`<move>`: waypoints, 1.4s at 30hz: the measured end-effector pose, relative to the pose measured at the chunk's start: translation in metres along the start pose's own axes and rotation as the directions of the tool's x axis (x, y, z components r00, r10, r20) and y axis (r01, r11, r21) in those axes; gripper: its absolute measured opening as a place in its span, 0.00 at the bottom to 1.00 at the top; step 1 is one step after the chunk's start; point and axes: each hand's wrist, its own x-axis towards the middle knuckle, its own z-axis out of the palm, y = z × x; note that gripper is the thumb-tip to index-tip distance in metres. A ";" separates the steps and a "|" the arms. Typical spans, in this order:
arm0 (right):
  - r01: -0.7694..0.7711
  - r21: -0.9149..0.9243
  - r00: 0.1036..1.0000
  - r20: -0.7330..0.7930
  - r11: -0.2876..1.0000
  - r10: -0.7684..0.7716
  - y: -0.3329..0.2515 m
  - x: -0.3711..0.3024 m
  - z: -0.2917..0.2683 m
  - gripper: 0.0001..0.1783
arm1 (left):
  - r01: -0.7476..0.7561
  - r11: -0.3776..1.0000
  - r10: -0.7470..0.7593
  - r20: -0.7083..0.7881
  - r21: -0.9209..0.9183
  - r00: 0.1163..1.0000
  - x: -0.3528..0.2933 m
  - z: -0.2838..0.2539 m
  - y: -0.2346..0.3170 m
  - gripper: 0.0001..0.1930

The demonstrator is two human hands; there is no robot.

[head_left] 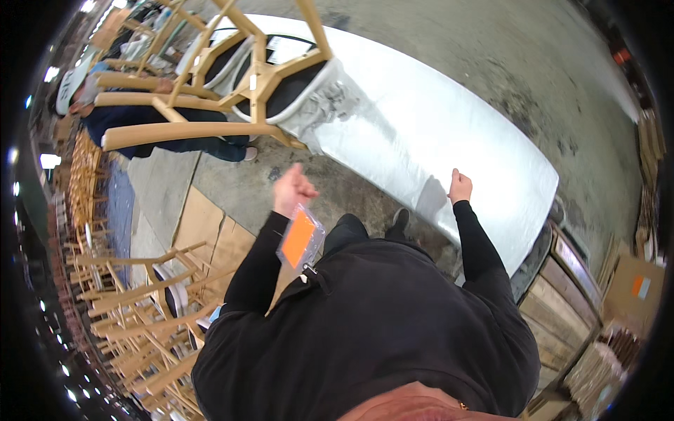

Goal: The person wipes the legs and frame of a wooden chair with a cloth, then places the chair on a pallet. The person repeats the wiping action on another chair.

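My left hand point(293, 191) hangs over the floor with its fingers curled, and I see nothing in it. Just above it are the wooden legs of upturned chairs point(263, 77), their dark seats lying face down on a long white covered surface point(456, 119). Clear plastic film point(326, 105) is bunched around the nearest seat. My right hand point(460, 186) makes a loose fist with the thumb up above the white surface's near side, and it too appears to hold nothing. An orange card point(298, 237) in a clear sleeve hangs from my dark top, by my left wrist.
Several wooden chairs point(151, 316) are piled at the lower left, beside flat cardboard point(200, 217) on the floor. Another person point(140, 119) in dark clothes stands beyond the upturned chairs. A wooden pallet-like stack point(554, 309) and a cardboard box point(635, 295) stand at the right.
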 end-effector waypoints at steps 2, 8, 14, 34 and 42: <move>-0.084 0.116 0.987 0.149 0.990 0.066 -0.055 0.011 0.031 0.25 | -0.205 0.978 0.189 -0.266 -0.034 0.945 -0.003 -0.051 0.031 0.19; 0.536 0.089 0.786 0.310 0.839 -0.535 -0.187 0.059 0.137 0.29 | -0.581 0.737 0.658 -0.561 0.344 0.502 0.000 -0.099 0.130 0.18; 0.697 -0.317 0.692 0.531 0.643 -0.489 -0.302 0.041 0.263 0.51 | -0.759 0.214 0.975 -0.088 0.615 0.204 0.014 -0.141 0.223 0.36; 0.583 0.224 0.808 -0.061 0.781 -0.586 -0.407 0.215 0.196 0.46 | -0.691 0.438 0.898 -0.323 0.575 0.300 0.144 -0.301 0.435 0.22; 0.706 0.521 0.697 -0.390 0.481 -0.601 -0.605 0.173 0.177 0.16 | -0.789 0.615 0.781 -0.131 -0.012 0.611 0.208 -0.306 0.478 0.10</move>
